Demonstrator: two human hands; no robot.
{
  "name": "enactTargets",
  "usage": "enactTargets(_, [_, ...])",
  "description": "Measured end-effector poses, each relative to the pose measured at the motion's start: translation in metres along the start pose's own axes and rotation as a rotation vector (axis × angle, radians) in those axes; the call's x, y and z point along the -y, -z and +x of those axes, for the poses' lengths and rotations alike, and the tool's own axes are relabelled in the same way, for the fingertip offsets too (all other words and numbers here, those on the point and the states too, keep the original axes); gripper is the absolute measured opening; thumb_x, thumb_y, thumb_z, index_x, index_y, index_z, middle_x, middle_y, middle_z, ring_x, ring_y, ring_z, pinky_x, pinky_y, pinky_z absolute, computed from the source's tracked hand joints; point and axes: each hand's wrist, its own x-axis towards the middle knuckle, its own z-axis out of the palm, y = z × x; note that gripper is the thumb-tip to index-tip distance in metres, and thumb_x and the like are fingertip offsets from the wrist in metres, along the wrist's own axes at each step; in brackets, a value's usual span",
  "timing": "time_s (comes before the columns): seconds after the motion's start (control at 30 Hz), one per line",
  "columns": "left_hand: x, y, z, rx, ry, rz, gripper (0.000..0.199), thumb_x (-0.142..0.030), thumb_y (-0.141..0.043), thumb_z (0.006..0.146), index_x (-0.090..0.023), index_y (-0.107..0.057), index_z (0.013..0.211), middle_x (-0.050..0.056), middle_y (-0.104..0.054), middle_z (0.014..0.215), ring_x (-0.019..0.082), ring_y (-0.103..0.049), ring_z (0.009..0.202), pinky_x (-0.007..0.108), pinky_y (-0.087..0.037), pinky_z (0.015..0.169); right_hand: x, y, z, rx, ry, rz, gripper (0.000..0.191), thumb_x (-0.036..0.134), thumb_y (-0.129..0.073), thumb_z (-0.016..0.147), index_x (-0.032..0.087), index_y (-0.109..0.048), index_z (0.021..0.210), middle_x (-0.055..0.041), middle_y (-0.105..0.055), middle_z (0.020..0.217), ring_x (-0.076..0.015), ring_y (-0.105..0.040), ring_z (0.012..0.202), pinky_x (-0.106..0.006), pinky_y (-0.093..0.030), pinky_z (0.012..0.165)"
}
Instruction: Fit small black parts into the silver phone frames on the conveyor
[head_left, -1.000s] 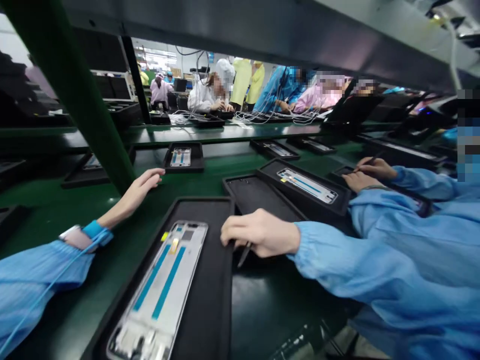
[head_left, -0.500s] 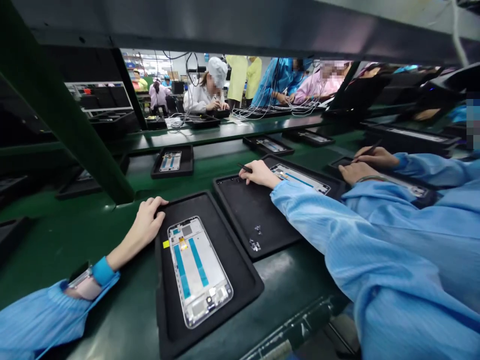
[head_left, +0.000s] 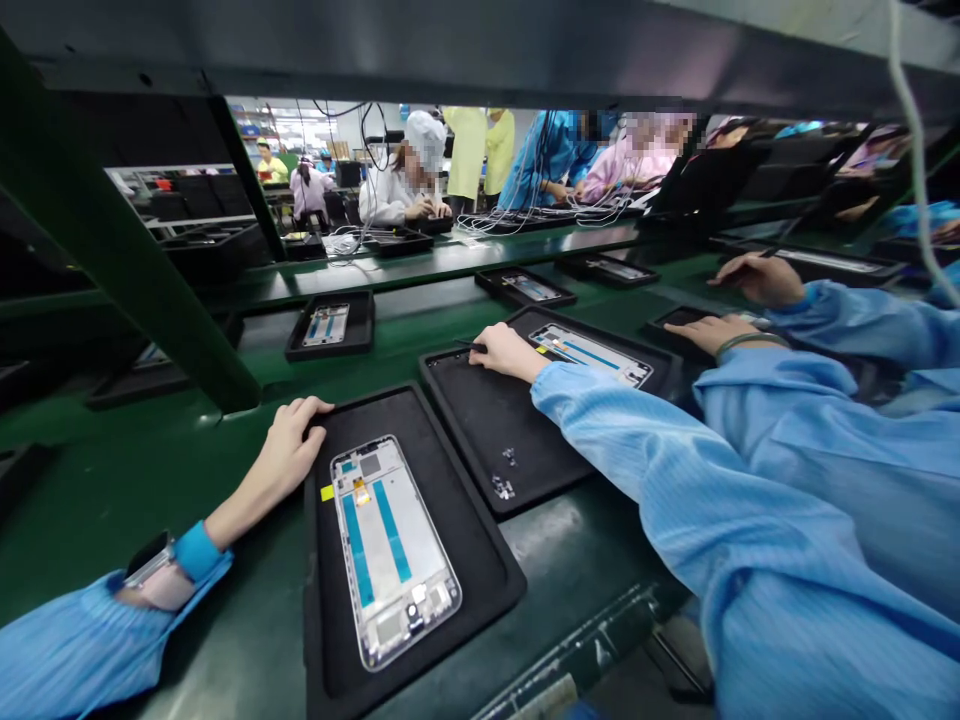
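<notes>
Wristwatch (head_left: 154,565) and blue band (head_left: 199,552) circle our left wrist above the green bench (head_left: 135,480). Our left hand (head_left: 285,450) is half open, fingers loosely bent, touching the far left corner of the near tray (head_left: 469,555); we cannot tell how firmly it presses. Inside that tray lies our phone frame (head_left: 397,550), two blue strips along its pale back, a yellow tab (head_left: 327,493) at its left edge. Just to the right, the parts tray (head_left: 487,420) carries small metal pieces (head_left: 504,487) near its near edge. Over its far end our right hand (head_left: 506,352) is closed, fingertips pinching a slim dark tool (head_left: 475,347). Beyond our forearm we see a second phone frame (head_left: 592,352) in another tray (head_left: 666,375). Farther right, a co-worker's two hands (head_left: 705,335) hover near a dark tray.
</notes>
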Motion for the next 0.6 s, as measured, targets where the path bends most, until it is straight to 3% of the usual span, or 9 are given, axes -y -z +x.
enactTargets(0.27, [-0.012,0.000,-0.004,-0.008,-0.014,-0.002,0.025,-0.022,-0.034,0.074,-0.018,-0.051,0.093,0.009,-0.055,0.097,0.027,-0.047,0.091,0.042,-0.040,0.083,0.014,0.007,-0.008,0.029,0.000,-0.122,0.023,0.025,-0.054,0.078,0.013,-0.068,0.092,-0.0126,-0.065,0.092,-0.0236,-0.061,0.086,-0.028,-0.043,0.072])
enactTargets(0.6, [-0.017,-0.002,-0.005,-0.042,-0.030,-0.039,0.021,-0.019,-0.034,0.075,-0.019,-0.049,0.089,0.008,-0.054,0.093,0.026,-0.047,0.089,0.041,-0.040,0.083,0.008,0.006,-0.002,0.043,-0.023,-0.120,0.022,0.029,-0.057,0.078,0.012,-0.069,0.085,-0.0115,-0.066,0.077,-0.0201,-0.062,0.073,-0.024,-0.041,0.063])
